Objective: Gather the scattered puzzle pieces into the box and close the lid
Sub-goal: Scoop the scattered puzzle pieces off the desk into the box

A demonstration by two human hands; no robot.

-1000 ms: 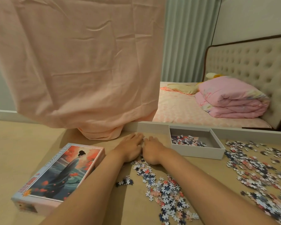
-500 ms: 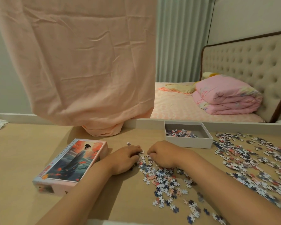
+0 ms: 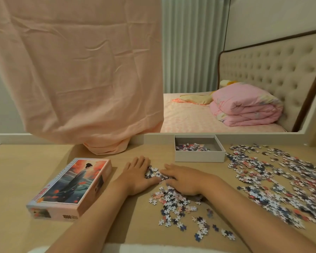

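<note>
We counted two hands, both resting on the table. The left hand (image 3: 137,175) lay palm down with its fingers straight, and the right hand (image 3: 182,181) lay just beside it with its fingers loosely stretched toward the left; neither was curled round anything. Between them sat a small heap of puzzle pieces (image 3: 154,173), touching the left thumb and the right fingertips. A second patch (image 3: 173,199) spread from the right wrist back toward us, and a third, far larger spread (image 3: 281,179) covered the table to the right. The pieces were too many and too small for us to count. There was one box (image 3: 199,156), a white open tray beyond the right hand near the table's far edge. It held a thin layer of pieces (image 3: 189,147) in its left part, and its floor was bare on the right. One lid (image 3: 73,185), printed with a robed figure, lay picture up to the left of the left hand, well apart from the box. The table (image 3: 26,170) was pale tan. Behind it hung a pink cloth (image 3: 80,70), and beyond that we saw a bed with one folded pink quilt (image 3: 244,108), a tufted headboard (image 3: 272,70) and a pale green curtain (image 3: 190,42).
</note>
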